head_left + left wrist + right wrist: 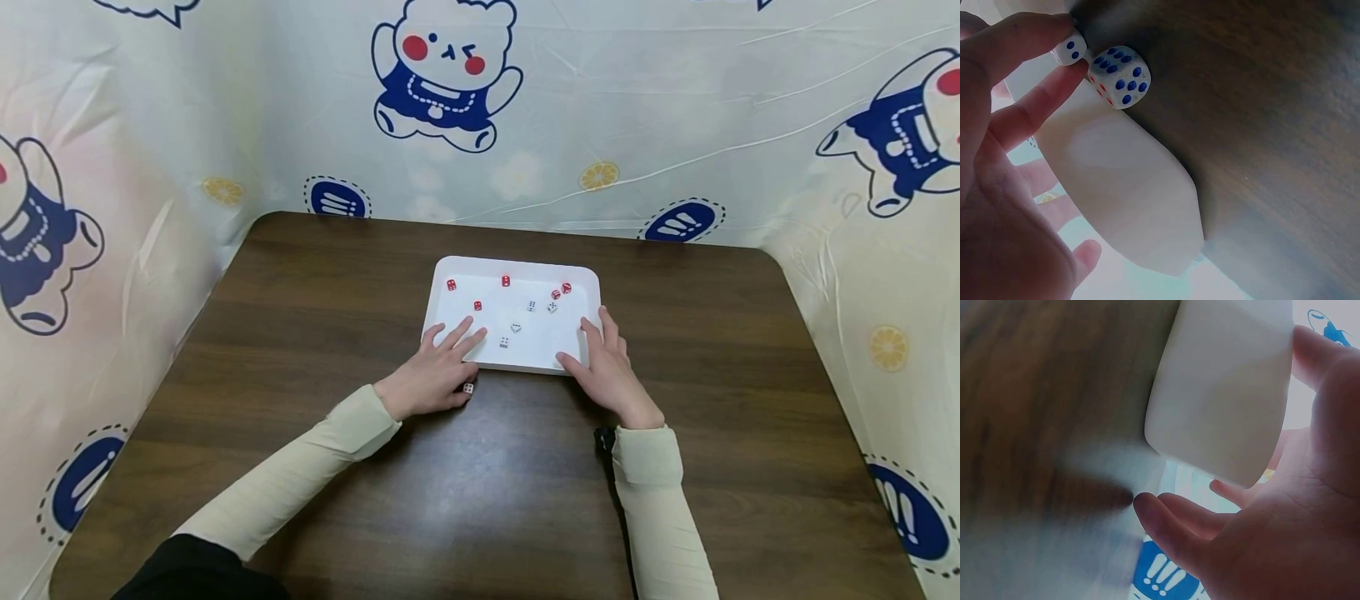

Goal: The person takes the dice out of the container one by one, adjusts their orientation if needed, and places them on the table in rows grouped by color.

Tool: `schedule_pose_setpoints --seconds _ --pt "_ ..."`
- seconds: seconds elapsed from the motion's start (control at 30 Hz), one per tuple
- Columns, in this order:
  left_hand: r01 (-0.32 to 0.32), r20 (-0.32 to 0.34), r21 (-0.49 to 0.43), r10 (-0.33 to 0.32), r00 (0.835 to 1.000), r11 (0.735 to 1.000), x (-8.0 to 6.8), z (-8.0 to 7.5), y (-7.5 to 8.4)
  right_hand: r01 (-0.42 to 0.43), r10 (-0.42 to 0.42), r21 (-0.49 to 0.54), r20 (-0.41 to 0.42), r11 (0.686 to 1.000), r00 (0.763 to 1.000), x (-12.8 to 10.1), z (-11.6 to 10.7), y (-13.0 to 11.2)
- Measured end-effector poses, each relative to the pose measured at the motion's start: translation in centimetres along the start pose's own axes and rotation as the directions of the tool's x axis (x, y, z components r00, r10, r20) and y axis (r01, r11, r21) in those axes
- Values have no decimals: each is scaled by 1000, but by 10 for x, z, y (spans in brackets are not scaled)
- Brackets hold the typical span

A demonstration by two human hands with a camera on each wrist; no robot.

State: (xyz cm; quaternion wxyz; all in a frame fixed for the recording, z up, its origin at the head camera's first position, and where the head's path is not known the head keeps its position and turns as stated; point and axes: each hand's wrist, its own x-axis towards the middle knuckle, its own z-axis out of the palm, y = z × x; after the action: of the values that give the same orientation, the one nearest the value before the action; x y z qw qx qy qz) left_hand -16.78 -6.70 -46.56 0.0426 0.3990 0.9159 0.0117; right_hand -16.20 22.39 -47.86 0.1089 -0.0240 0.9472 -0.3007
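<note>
Sleeves (660, 500) lay nearest; left hand (426, 379) pinched a die (1070, 50) by the near edge of the tray (532, 354); bumping another die (1121, 76) could dislodge it; right hand (611, 371) had fingers apart.

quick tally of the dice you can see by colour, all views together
Red dice: 5
White dice: 6 (4 in the tray, 2 by the left hand)
Total: 11 plainly visible; the hands may hide others.
</note>
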Motion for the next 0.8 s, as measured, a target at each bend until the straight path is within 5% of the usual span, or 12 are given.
schedule_pose_setpoints --seconds 0.8 --pt "-3 -1 -5 3 1000 1000 -1 0 0 15 -15 -1 -5 1000 1000 -1 0 0"
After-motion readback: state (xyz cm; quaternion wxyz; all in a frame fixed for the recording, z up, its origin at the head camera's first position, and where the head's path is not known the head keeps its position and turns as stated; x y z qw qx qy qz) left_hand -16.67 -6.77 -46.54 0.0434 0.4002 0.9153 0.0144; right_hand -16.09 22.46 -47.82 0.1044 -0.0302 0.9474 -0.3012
